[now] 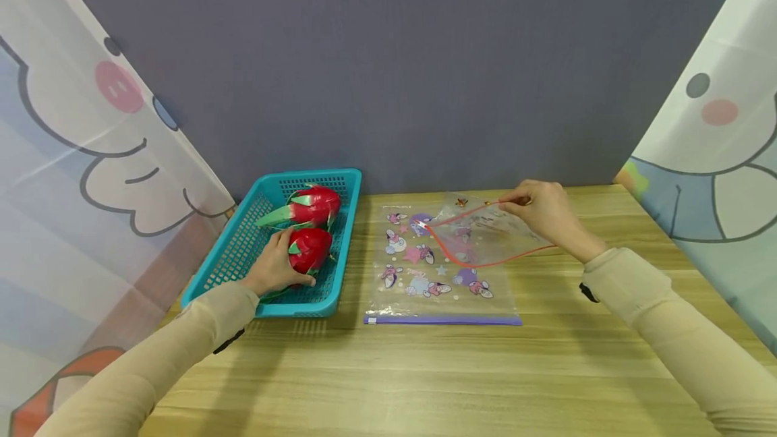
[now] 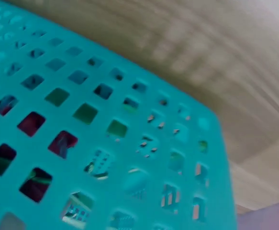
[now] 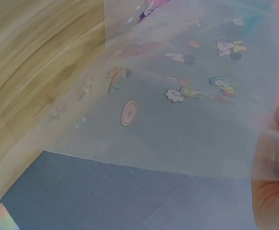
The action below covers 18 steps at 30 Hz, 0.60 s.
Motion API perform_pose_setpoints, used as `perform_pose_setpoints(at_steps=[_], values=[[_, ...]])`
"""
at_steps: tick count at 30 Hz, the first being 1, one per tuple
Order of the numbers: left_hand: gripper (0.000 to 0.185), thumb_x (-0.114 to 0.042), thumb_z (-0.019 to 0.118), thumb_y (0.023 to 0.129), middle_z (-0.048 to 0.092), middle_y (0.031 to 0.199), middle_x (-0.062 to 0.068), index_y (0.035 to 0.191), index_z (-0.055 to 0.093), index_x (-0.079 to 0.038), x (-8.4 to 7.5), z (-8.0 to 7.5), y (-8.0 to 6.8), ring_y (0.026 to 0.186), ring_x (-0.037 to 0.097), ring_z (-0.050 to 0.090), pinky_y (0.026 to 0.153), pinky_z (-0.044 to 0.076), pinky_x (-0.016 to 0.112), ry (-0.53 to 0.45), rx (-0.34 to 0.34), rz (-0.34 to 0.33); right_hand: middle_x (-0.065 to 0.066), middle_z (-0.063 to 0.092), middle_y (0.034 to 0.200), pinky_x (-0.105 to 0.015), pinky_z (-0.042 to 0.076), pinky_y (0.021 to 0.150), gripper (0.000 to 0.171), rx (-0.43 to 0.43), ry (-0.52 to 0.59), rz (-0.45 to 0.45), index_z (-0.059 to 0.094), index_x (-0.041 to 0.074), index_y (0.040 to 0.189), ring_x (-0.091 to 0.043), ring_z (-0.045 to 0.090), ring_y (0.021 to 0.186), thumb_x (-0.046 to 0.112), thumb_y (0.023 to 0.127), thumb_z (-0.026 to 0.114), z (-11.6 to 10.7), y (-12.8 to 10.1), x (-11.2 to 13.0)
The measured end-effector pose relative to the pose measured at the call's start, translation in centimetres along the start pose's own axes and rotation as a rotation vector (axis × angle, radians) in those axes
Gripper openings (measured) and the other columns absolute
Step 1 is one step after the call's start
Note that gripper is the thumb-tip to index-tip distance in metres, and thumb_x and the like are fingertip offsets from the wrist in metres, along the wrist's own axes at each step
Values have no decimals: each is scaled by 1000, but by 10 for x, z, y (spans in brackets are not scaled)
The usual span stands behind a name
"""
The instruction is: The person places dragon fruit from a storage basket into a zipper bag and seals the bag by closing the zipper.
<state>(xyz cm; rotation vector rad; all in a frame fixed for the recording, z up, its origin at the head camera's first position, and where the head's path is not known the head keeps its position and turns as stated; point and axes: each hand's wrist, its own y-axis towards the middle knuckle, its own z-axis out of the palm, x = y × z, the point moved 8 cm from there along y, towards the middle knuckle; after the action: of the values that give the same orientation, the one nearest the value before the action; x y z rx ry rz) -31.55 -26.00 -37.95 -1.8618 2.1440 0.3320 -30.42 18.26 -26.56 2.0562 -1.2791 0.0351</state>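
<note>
My left hand point(image 1: 273, 265) reaches into a turquoise basket point(image 1: 347, 241) and grips a red toy dragon fruit point(image 1: 311, 249), thumb along its near side and fingers on the left. A second dragon fruit point(image 1: 320, 205) with green leaves lies behind it in the basket. On the right, my right hand point(image 1: 542, 211) pinches the red-edged mouth of a clear printed zip bag point(image 1: 488, 238), holding it up so the mouth gapes. In the right wrist view the bag point(image 3: 201, 124) fills most of the picture. The left wrist view shows only the basket's perforated wall point(image 2: 220, 189).
A second clear zip bag point(image 1: 440, 299) with a purple slider strip lies flat on the wooden table point(image 1: 425, 376), partly under the raised bag. Behind stands a dark grey panel point(image 1: 388, 73). Printed cartoon curtains point(image 1: 54, 113) hang at both sides.
</note>
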Motion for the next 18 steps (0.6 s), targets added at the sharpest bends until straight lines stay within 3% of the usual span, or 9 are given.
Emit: perform_pose_setpoints(at_steps=[9,18], values=[[112,-43,81,62,35,132,27,144,16,-4,3,0,5,111,46,45,82,46,58,-3,-50,0,-4,64,68,-24,40,52,6,-8,-3,2,75,5,81,-16,56,58,8,76,73,-2,-1,-3],[107,-42,81,61,40,126,27,142,22,-4,2,-2,3,101,46,52,76,50,56,40,-63,26,-4,64,68,-24,40,53,5,-1,-1,12,74,4,79,-16,57,59,7,75,73,-3,-2,-5]])
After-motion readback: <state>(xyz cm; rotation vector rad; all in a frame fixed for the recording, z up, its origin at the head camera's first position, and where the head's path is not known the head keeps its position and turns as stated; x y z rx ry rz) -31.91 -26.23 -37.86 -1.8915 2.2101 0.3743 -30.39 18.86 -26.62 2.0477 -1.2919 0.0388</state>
